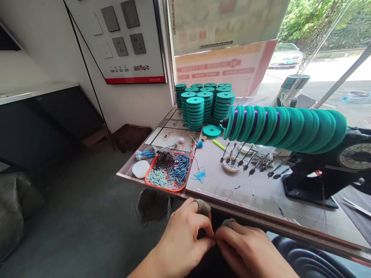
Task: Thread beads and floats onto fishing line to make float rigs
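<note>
My left hand point(188, 227) and my right hand point(246, 245) meet just in front of the table's near edge. Thumb and fingers of each are pinched together, with the tips almost touching. Whatever lies between them is too small or too hidden to make out. A grey-brown cloth band wraps a finger on each hand. Beyond the left hand sits an orange tray point(147, 178) of blue striped floats point(181, 170), pale green pieces point(158, 178) and dark bits. Thin blue sticks point(199, 175) lie on the board near the tray.
Teal foam spools point(195, 112) stand stacked at the back. More spools on a rod point(284, 129) extend from a black machine point(307, 185) at right, with small rigs hanging below. A bowl of beads point(231, 165), a white lid point(140, 169) and scissors point(356, 207) lie on the table.
</note>
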`<control>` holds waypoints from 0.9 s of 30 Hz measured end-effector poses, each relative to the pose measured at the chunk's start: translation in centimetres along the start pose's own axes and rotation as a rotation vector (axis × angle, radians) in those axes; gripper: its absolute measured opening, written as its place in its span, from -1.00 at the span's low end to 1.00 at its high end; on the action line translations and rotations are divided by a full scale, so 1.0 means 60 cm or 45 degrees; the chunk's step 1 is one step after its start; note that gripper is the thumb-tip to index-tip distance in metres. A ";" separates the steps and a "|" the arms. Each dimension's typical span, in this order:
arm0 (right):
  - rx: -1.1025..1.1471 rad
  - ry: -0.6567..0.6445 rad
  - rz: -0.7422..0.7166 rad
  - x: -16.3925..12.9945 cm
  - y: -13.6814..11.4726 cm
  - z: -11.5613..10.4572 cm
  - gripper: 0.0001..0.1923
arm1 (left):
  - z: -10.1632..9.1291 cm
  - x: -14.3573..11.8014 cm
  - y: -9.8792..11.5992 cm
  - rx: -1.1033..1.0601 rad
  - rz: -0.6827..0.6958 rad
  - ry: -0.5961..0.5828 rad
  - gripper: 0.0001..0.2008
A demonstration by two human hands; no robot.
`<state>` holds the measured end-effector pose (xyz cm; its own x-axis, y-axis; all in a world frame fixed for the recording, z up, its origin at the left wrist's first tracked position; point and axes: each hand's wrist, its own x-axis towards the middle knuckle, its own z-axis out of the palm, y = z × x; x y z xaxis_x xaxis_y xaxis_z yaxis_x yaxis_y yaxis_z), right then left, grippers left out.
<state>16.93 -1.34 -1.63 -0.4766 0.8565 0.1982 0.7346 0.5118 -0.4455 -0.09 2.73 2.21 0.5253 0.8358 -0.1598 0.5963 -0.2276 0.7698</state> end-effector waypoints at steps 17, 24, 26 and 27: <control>-0.097 0.003 0.039 0.013 0.005 -0.005 -0.76 | 0.007 0.008 0.002 0.043 -0.090 0.085 -0.86; 0.165 0.047 0.114 0.001 0.019 -0.010 -0.73 | -0.027 -0.024 -0.008 -0.035 -0.091 0.136 -0.87; 0.142 0.078 0.097 0.001 0.018 -0.004 -0.68 | -0.027 -0.027 -0.010 -0.022 -0.074 0.134 -0.97; 0.126 0.092 0.091 0.001 0.017 -0.001 -0.65 | -0.026 -0.028 -0.011 -0.017 -0.068 0.138 -0.95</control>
<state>17.68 -0.79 -2.02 -0.3858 0.8951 0.2237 0.7124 0.4431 -0.5442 -2.28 2.27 2.94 0.4236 0.8959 -0.1338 0.6132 -0.1749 0.7703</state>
